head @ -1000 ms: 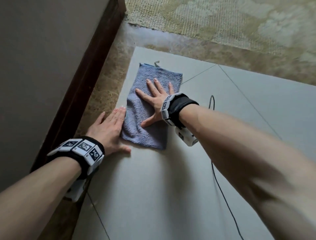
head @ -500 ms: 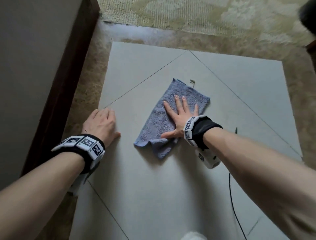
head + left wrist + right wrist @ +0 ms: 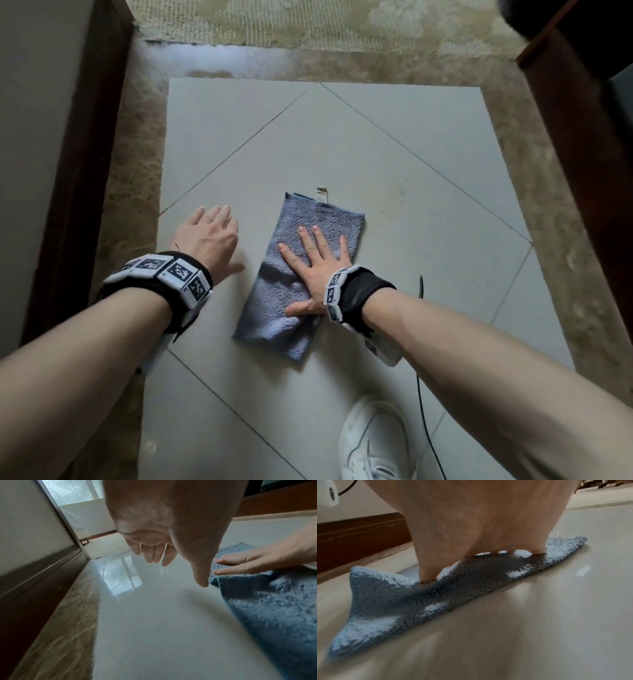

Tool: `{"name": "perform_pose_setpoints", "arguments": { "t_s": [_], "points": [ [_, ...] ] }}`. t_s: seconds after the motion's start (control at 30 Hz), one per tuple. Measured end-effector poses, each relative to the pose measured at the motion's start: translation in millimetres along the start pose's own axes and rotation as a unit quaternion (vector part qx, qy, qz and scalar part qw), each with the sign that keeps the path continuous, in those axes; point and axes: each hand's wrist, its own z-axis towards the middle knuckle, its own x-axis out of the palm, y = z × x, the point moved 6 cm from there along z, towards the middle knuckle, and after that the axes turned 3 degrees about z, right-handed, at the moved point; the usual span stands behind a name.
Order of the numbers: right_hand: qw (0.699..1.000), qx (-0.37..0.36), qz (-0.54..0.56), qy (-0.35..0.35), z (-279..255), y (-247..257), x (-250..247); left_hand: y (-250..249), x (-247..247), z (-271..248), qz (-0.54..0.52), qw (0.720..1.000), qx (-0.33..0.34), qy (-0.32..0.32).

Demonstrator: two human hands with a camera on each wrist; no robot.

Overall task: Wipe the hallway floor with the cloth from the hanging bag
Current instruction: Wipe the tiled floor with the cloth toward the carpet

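Observation:
A blue-grey terry cloth (image 3: 270, 308) lies folded on the pale grey floor tiles (image 3: 394, 171), near the middle of the hallway. My right hand (image 3: 313, 263) presses flat on it, fingers spread and straight; the right wrist view shows the palm (image 3: 479, 520) bearing down on the cloth (image 3: 402, 599), which is bunched around the thumb. My left hand (image 3: 209, 236) is just left of the cloth and holds nothing. In the left wrist view its fingers (image 3: 154, 553) hang relaxed above the glossy tile, thumb tip close to the cloth's edge (image 3: 274, 608).
A dark wooden skirting (image 3: 78, 171) and wall run along the left, with a brown marble border (image 3: 137, 205) beside the tiles. A patterned carpet (image 3: 308, 24) begins at the far end. Dark woodwork (image 3: 582, 154) stands at the right. My white shoe (image 3: 373, 442) and a black cable (image 3: 423, 394) are close behind.
My right hand has slid the cloth from the far left corner toward the middle and nearer to me. My left hand has moved from the tile's left edge to beside the cloth.

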Motion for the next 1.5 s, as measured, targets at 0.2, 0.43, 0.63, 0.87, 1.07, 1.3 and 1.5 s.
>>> {"name": "perform_pose_setpoints", "arguments": {
  "t_s": [0.2,0.43,0.63,0.87,1.07,1.3,1.5],
  "points": [
    [0.999,0.014,0.031,-0.003,-29,11,31,-12,-5,0,0.005,1.0,0.008,0.014],
    [0.994,0.08,0.079,0.004,-18,-34,20,-14,2,11,0.004,1.0,0.011,0.029],
    [0.961,0.214,0.174,0.016,-21,-119,3,-12,10,24,-0.019,0.999,0.008,0.045],
    [0.914,0.334,0.231,0.001,-89,-161,47,-44,-9,41,-0.073,0.996,0.022,0.041],
    [0.866,0.405,0.293,0.001,-154,-183,93,-102,-30,46,-0.03,0.996,0.072,0.048],
    [0.815,0.473,0.333,0.016,-221,-190,135,-125,-31,48,0.012,0.996,0.072,0.04],
    [0.765,0.531,0.365,0.015,-261,-194,148,-112,-26,54,0.07,0.996,0.056,0.004]
  ]
}}
